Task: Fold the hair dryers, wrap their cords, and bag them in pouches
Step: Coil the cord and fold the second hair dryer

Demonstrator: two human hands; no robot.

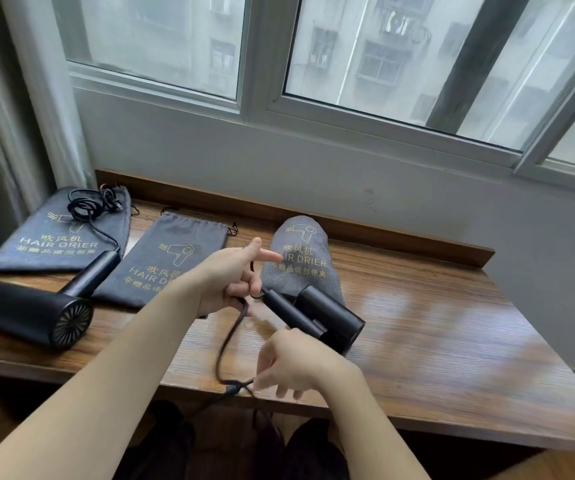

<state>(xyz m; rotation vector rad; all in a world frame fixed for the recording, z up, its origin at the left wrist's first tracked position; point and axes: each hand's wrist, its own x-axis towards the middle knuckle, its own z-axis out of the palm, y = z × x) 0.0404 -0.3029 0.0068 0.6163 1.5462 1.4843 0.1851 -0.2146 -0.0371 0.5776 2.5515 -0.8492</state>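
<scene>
Left hand [234,282] pinches the cord [227,341] at the folded dryer [317,317]; right hand [293,365] pinches its slack: wind even, snug loops

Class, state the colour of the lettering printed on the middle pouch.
Gold-yellow lettering on the grey middle pouch, seen best in the head view.

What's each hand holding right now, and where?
Left hand grips the cord near the folded dryer handle's end; right hand pinches it further down, near the table edge.
</scene>
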